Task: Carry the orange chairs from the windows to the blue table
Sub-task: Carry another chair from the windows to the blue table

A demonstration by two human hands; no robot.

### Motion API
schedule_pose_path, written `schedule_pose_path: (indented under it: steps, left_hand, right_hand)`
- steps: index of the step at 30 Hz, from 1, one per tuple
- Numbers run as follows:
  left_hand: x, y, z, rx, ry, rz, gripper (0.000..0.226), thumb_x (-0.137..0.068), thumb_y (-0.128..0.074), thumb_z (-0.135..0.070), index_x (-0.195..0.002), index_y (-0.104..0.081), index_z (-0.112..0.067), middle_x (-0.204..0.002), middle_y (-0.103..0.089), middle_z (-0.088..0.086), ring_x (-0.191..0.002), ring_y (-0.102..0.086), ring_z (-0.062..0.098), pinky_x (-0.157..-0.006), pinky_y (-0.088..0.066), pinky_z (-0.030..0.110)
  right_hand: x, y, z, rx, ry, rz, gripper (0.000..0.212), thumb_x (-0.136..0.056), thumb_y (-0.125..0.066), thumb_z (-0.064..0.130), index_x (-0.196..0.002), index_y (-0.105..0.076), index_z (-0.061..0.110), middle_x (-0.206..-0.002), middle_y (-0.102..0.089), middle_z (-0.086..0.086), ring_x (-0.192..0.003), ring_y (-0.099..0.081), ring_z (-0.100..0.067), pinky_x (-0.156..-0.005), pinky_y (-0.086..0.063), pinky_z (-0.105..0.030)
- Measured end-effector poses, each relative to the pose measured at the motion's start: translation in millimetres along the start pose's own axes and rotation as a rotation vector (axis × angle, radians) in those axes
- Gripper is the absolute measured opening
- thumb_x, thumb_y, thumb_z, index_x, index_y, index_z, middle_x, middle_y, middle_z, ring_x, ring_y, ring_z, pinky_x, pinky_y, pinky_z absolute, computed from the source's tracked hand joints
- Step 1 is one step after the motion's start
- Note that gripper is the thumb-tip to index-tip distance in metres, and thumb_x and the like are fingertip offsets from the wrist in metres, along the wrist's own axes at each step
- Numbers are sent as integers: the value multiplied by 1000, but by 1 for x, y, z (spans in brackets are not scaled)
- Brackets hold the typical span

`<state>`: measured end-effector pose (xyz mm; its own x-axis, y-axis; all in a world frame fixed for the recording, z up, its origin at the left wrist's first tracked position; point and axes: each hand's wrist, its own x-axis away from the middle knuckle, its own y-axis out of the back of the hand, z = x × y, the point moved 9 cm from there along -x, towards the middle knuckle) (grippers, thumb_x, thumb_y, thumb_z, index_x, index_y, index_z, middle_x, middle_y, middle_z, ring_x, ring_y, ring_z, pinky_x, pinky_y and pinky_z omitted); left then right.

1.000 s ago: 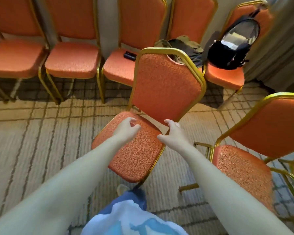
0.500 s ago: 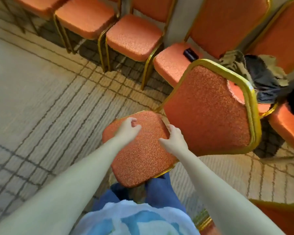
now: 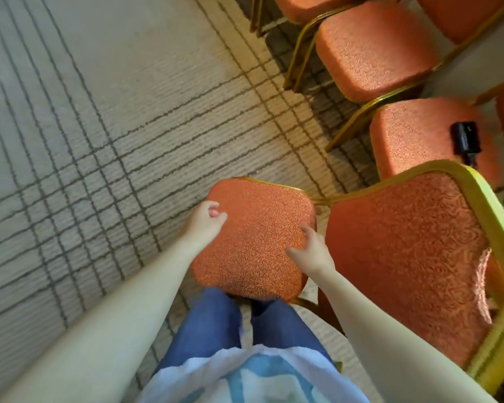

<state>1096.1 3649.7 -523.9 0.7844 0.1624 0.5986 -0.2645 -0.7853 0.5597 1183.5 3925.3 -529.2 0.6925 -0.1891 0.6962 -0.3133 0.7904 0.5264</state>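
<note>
orange chair (image 3: 256, 239) held by its seat

the left hand (image 3: 205, 222) grasps the seat's left edge and the right hand (image 3: 312, 248) its right edge. the chair is just in front of the person's legs, backrest to the right, near the row of chairs (image 3: 373, 50) far right.

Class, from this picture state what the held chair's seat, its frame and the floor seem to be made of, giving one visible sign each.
Seat: woven patterned fabric over padding, matt; swirl weave, plump rounded corners.
Frame: probably gold-painted metal tube; smooth sheen, thin bent rim.
Floor: beige carpet; ribbed pile crossed by dark lines.
</note>
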Motion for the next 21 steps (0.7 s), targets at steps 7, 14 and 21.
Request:
schedule_pose_path:
  steps: [7, 14, 21]
  left_hand:
    - [-20, -7, 53, 26, 129, -45, 36, -88, -65, -20, -122, -57, -9, -104, -59, 5, -83, -56, 14, -70, -37, 22]
    - [-83, -35, 123, -57, 182, -43, 34, -88, -65, -20, -120, -59, -10, -104, -60, 5, -78, -56, 12, -60, -38, 17]
    - [-151, -61, 177, -34, 222, -8, 38, -87, -64, -19, -122, -55, -8, -116, -65, 15, -105, -62, 31, -97, -46, 41]
  right_hand:
    - [-26, -8, -44, -21, -101, 56, 77, -81, -71, 33, -148, -37, 18, -145, -46, -9, -131, -47, -28, -105, -43, -45]
    - [-86, -40, -94, -62, -180, 21, 63, -77, -72, 23, -134, -48, 14, -120, -55, -7, -114, -56, -27, -88, -45, -33]
    - [-149, -67, -124, -224, -240, -99, 79, -78, -72, 20, -146, -34, 12, -141, -49, -12, -130, -49, -28, -109, -41, -44]
